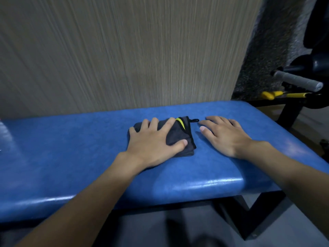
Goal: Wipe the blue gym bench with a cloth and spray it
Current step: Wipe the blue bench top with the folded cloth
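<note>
The cloth was a dark grey folded piece edged in black. It carried one curved yellow-green stripe near its far right corner, and whether that stripe was a brand mark could not be told. A small black hanging loop stuck out from the same corner. The cloth lay on the blue padded worktop, about midway along its length and nearer the far edge than the near one.

The left hand lay palm down on the cloth with its fingers straight and spread wide, covering the cloth's left half. The fingertips reached the cloth's far edge, and the thumb pressed on its near right part. Nothing was gripped; the hand only pressed flat. Its bare forearm ran back toward the near left.

The right hand lay palm down on the bare blue padding just to the right of the cloth. Its fingers were straight, loosely spread and pointing far and left, and it held nothing. The forefinger tip was just beside the black loop, and contact could not be made out. Its forearm crossed the worktop's near edge on the right.

Behind the worktop stood a wall of streaked beige-grey. At the far right was dark gym equipment with a grey padded handle and a yellow part. A black frame leg showed beneath the near edge.
</note>
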The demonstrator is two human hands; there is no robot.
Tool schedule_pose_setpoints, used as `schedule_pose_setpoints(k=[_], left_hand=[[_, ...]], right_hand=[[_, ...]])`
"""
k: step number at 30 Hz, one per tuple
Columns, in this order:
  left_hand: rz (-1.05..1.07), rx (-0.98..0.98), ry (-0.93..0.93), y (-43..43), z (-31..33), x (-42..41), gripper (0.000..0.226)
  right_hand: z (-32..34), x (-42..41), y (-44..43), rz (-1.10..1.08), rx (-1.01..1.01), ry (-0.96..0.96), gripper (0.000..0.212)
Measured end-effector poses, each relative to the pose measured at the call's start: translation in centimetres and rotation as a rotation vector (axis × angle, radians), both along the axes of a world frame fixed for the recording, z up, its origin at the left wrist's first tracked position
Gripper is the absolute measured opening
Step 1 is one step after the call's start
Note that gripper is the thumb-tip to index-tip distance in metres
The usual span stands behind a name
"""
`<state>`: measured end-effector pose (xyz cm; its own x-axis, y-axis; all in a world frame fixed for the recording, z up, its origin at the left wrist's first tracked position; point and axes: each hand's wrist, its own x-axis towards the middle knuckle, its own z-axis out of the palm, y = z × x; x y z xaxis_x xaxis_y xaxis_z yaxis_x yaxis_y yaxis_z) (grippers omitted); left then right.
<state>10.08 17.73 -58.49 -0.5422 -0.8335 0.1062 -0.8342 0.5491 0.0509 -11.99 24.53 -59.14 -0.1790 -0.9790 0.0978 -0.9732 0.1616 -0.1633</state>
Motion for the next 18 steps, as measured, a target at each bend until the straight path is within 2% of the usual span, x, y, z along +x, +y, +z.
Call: schedule_pose_setpoints(k=[6,10,12,15,18], left_hand=[[-0.086,-0.018,-0.015,4.5,0.0,2.5,0.083],[-0.200,-0.019,-0.054,5.0,0.6,4.6,0.082],[-0.240,0.073,0.020,4.5,1.4,6.1,0.076],[-0.194,0.162,0.215,1.7,2.2,8.6,0.073],[-0.095,0.158,0.127,-1.7,1.9,11.0,0.070]], right_hand=[[1.0,0.8,1.0,-0.022,-0.018,-0.025,0.045],[2.3,3.0,2.2,-0.036,-0.147,-0.061,0.043],[3.0,4.8,2.8,0.013,-0.247,-0.034,0.042],[4.4,8.7,3.3,0.114,-0.363,-0.058,0.044],[4.3,12.7,3.0,0.238,-0.251,0.009,0.056]])
